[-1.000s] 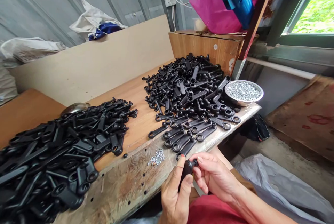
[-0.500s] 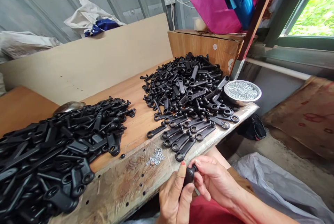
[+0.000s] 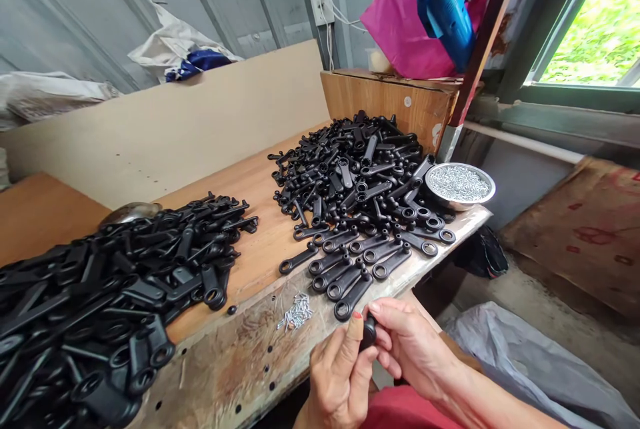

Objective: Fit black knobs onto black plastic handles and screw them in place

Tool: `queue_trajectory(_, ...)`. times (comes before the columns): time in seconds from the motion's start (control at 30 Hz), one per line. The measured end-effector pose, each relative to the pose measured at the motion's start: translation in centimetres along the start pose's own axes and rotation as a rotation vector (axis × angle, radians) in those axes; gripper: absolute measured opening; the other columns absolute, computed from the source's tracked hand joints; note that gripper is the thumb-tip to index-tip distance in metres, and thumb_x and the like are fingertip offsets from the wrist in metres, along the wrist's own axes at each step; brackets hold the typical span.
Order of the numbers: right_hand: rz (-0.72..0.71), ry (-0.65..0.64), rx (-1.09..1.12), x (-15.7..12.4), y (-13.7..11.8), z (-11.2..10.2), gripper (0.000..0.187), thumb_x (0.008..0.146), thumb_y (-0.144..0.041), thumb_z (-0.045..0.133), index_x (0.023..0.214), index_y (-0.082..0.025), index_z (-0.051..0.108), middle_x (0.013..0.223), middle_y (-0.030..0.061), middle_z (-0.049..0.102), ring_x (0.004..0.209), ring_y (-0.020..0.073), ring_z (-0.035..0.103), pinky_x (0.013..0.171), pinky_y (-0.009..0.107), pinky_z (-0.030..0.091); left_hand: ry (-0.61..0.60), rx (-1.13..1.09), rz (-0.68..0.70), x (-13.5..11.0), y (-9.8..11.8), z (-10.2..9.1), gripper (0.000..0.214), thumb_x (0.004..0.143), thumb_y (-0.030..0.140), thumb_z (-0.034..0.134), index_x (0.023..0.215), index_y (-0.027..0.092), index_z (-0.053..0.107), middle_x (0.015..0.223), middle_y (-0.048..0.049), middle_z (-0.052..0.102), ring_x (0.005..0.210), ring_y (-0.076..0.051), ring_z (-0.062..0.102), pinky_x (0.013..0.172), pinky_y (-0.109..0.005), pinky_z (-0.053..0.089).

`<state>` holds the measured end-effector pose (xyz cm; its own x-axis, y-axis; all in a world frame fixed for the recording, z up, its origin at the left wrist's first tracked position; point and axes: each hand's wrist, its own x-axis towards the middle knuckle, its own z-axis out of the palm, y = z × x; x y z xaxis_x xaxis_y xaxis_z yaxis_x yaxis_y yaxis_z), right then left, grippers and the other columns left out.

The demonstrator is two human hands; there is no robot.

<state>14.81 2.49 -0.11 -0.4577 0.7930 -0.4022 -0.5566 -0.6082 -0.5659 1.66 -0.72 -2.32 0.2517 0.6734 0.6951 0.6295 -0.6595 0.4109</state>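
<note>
My left hand [image 3: 336,372] grips a black plastic crank handle [image 3: 369,334] between thumb and fingers, over the table's front edge. The fingers of my right hand [image 3: 413,339] are pinched at the upper end of that same handle; whether a small pin is in them is hidden. Just beyond my hands, several crank handles [image 3: 353,296] lie in rows, knobs pointing away. Left of these rows is a small heap of short metal pins [image 3: 297,313].
A big pile of black handles [image 3: 345,169] stands at the back, another pile [image 3: 110,289] at left. A metal bowl [image 3: 492,194] full of pins sits at the right table corner. A blue power tool [image 3: 447,12] hangs above. Grey plastic sheeting [image 3: 520,349] lies at lower right.
The view has tilted up slightly, so the table sits a little lower. Both hands have stayed together on the handle, with only a small shift of the fingers.
</note>
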Motion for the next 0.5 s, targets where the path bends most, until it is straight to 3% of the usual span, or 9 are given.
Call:
queue_trajectory(0.27, -0.356, 0.18, -0.44, 1.3, 0.8, 1.2, 0.04, 0.072, -0.051, 0.06, 0.058, -0.014, 0.052, 0.043, -0.0067, 0.04, 0.033, 0.0031, 0.034, 0.032, 0.015, 0.025, 0.231, 0.074, -0.09, 0.0, -0.5, 1.4, 0.05, 0.088, 0.013, 0.043, 0.137, 0.016, 0.031, 0.101, -0.014, 0.067, 0.084, -0.02, 0.066, 0.07, -0.026, 0.055)
queue_trajectory(0.4, -0.363, 0.041, -0.526, 2.6, 0.6, 2.4, 0.036, 0.075, -0.048, 0.058, 0.061, -0.015, 0.057, 0.044, -0.0055, 0.042, 0.036, 0.0053, 0.037, 0.036, 0.018, 0.03, 0.253, -0.016, -0.319, -0.4, -0.9, 0.7, 0.047, 0.089, 0.019, 0.045, 0.135, 0.022, 0.035, 0.116, -0.0099, 0.062, 0.098, -0.02, 0.062, 0.08, -0.026, 0.052)
queue_trajectory(0.5, -0.343, -0.129, -0.659, 3.8, -1.5, 4.0, 0.035, 0.073, -0.048, 0.059, 0.065, -0.014, 0.061, 0.045, -0.0037, 0.046, 0.038, 0.0069, 0.04, 0.037, 0.019, 0.034, 0.235, -0.184, -0.544, -0.5, -1.6, -1.3, 0.057, 0.088, 0.039, 0.047, 0.139, 0.022, 0.026, 0.122, -0.0083, 0.057, 0.105, -0.02, 0.058, 0.083, -0.027, 0.05)
